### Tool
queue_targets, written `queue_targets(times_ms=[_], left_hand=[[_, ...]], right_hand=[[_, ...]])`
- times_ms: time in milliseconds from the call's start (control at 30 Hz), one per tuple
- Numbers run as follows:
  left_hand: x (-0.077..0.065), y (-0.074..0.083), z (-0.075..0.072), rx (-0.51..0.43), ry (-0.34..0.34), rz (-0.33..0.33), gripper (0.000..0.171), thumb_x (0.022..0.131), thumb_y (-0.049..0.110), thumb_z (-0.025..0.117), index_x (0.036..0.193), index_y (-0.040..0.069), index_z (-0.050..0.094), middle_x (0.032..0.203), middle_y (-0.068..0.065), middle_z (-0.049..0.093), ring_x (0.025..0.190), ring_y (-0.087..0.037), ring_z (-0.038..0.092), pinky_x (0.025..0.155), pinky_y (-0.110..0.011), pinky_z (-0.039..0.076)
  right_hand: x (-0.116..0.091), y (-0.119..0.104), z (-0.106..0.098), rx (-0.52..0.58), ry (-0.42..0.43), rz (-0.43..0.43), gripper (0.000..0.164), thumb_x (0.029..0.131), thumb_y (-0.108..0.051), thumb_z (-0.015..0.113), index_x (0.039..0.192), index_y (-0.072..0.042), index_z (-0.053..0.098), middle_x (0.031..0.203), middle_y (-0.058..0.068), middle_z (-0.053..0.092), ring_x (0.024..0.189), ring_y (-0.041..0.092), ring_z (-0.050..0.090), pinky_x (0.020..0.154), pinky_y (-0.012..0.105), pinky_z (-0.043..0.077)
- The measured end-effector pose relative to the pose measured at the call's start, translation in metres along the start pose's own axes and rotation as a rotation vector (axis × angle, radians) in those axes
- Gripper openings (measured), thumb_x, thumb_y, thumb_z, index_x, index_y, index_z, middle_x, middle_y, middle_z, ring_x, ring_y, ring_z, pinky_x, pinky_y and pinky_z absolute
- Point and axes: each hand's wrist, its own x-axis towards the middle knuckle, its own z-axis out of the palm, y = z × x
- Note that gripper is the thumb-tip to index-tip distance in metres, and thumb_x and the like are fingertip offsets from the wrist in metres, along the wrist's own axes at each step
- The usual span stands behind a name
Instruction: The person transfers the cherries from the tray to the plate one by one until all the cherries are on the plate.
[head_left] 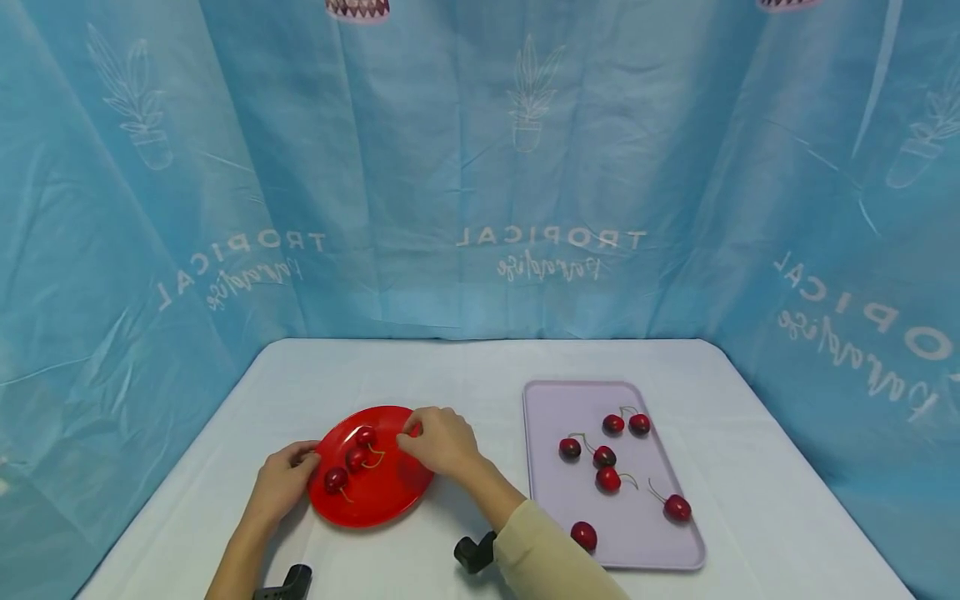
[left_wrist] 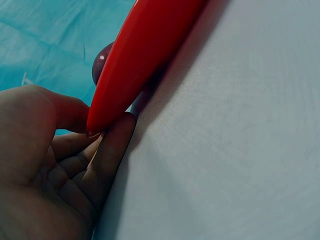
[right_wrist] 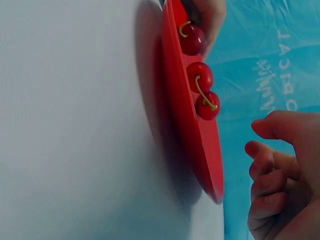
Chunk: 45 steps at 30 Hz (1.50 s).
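A red plate (head_left: 390, 496) carries three dark red cherries with stems: one cherry (head_left: 336, 479) near its left rim, and another pair, a cherry (head_left: 356, 458) and a cherry (head_left: 366, 436), close together. My left hand (head_left: 281, 483) pinches the plate's left rim; in the left wrist view the thumb lies on top and fingers (left_wrist: 112, 145) reach underneath. Above the plate's right side hovers my right hand (head_left: 442, 442). The right wrist view shows its thumb and index fingertip apart with nothing between them, the other fingers (right_wrist: 267, 205) loosely bent.
To the right lies a pale purple tray (head_left: 551, 500) with several cherries (head_left: 608, 479) spread over it; one cherry (head_left: 583, 536) sits by its near edge beside my right sleeve (head_left: 547, 550). White cloth (head_left: 450, 367) covers the table. Blue curtains (head_left: 420, 167) hang behind and at both sides.
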Motion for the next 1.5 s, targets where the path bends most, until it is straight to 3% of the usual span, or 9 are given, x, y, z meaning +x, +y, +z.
queue_targets(times_ms=[433,833,1500], left_hand=[[0.004,-0.001,0.001,0.004,-0.007,-0.007,0.042,0.097,0.021,0.048,0.129,-0.006,0.053,0.124,-0.028,0.054,0.112,-0.041,0.05,0.091,-0.051,0.048],[0.003,0.0,0.0,0.01,-0.006,-0.004,0.042,0.098,0.021,0.049,0.129,-0.007,0.052,0.124,-0.029,0.054,0.113,-0.042,0.05,0.092,-0.052,0.047],[0.0,0.001,0.0,-0.013,-0.002,-0.003,0.04,0.097,0.019,0.049,0.128,-0.006,0.054,0.116,-0.025,0.058,0.105,-0.037,0.053,0.084,-0.043,0.053]], right_hand=[[-0.011,0.015,-0.018,-0.013,-0.011,-0.019,0.014,0.085,-0.03,0.067,0.092,-0.019,0.071,0.065,-0.011,0.056,0.055,0.01,0.053,0.049,0.024,0.046],[-0.02,0.033,-0.039,-0.047,0.036,-0.017,0.014,0.085,-0.032,0.065,0.091,-0.022,0.072,0.066,-0.011,0.056,0.056,0.01,0.052,0.048,0.026,0.045],[-0.029,0.067,-0.051,-0.071,0.076,-0.042,0.014,0.085,-0.033,0.067,0.085,-0.021,0.073,0.062,-0.014,0.055,0.052,0.008,0.05,0.047,0.027,0.044]])
